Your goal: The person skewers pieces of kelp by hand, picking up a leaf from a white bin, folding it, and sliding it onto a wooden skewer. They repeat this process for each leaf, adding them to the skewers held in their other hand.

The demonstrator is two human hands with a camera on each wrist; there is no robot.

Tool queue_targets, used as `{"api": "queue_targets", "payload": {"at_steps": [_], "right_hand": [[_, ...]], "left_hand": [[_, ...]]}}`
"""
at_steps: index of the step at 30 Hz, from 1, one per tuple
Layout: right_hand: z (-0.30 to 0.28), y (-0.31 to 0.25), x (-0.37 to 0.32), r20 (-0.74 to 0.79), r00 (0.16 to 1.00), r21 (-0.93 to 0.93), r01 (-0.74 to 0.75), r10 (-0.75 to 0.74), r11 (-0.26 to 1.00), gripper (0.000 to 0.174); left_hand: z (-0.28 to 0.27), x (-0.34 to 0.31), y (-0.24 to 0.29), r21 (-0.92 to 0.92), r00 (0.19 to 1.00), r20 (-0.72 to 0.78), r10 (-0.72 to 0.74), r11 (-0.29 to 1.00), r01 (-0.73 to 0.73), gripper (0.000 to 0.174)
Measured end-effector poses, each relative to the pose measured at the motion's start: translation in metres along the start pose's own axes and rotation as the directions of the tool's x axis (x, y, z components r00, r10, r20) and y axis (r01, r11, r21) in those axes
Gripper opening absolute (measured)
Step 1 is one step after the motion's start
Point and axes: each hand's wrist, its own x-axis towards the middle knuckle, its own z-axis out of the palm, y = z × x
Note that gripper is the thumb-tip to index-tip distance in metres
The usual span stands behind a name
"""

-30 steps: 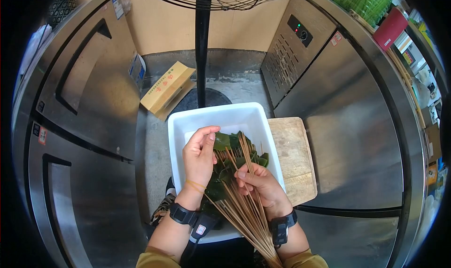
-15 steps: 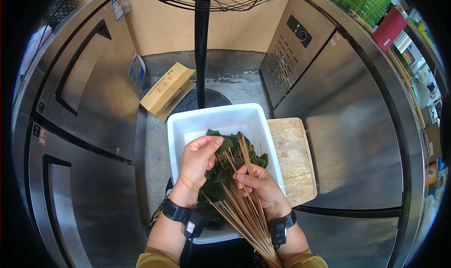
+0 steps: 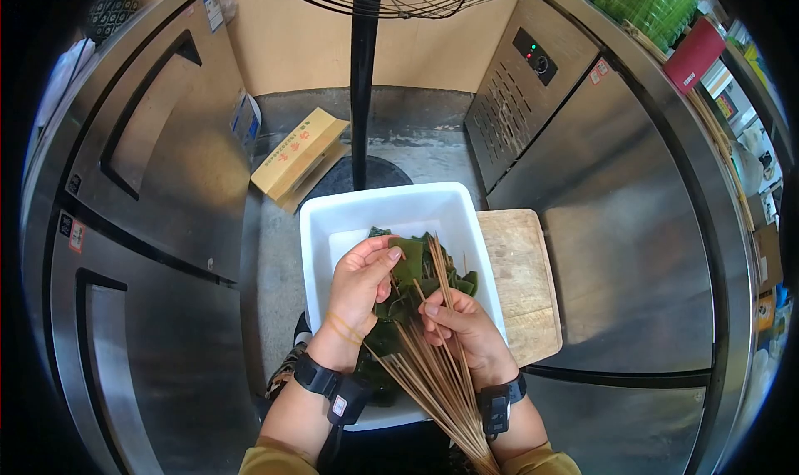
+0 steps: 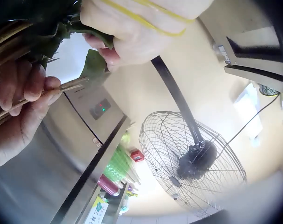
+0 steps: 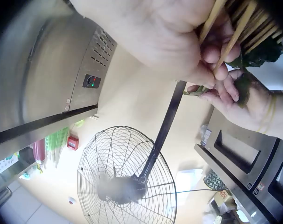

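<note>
My left hand (image 3: 354,288) pinches a flat dark green piece of kelp (image 3: 408,263) between thumb and fingers, over a white plastic tub (image 3: 306,242). In the left wrist view the kelp piece hangs below the fingertips, close to the skewer tips. Just to the right, my right hand (image 3: 470,329) grips thin wooden skewers (image 3: 441,383); the bundle fans back toward the right forearm. One skewer's tip points up toward the kelp from the right thumb and fingers. More kelp (image 3: 383,338) lies heaped in the tub beneath both hands, partly hidden by them.
Right of the tub lies a wooden board (image 3: 524,283). Beyond it, a cardboard box (image 3: 300,154) sits on the floor beside a black fan stand (image 3: 360,100). Steel cabinets (image 3: 624,208) flank both sides.
My left fingers, stretched out over the kelp before, have closed in a pinch on a piece and brought it upright near the skewer tips. The right hand has stayed nearly in place.
</note>
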Motion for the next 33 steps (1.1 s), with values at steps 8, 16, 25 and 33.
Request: {"api": "queue_targets", "payload": {"at_steps": [8,16,25,33], "right_hand": [[-0.001,0.0,0.001,-0.007,1.0,-0.025,-0.013,0.012,1.0,0.003],[-0.005,-0.001,0.001,-0.051,0.998,-0.054,0.034,-0.036,0.998,0.005],[-0.006,-0.003,0.0,-0.124,0.988,-0.176,0.069,-0.091,0.982,0.007],[0.001,-0.002,-0.005,-0.173,0.949,-0.459,0.158,-0.262,0.874,0.006]], "left_hand": [[0.004,-0.004,0.005,0.162,0.988,-0.007,0.155,0.975,-0.152,0.013],[0.022,-0.02,-0.006,0.499,0.97,0.028,0.24,0.838,-0.221,0.008],[0.015,-0.016,-0.013,0.382,0.999,0.038,0.018,0.924,-0.031,0.026],[0.015,-0.018,-0.015,0.671,0.982,0.116,0.146,0.718,-0.186,0.03]]}}
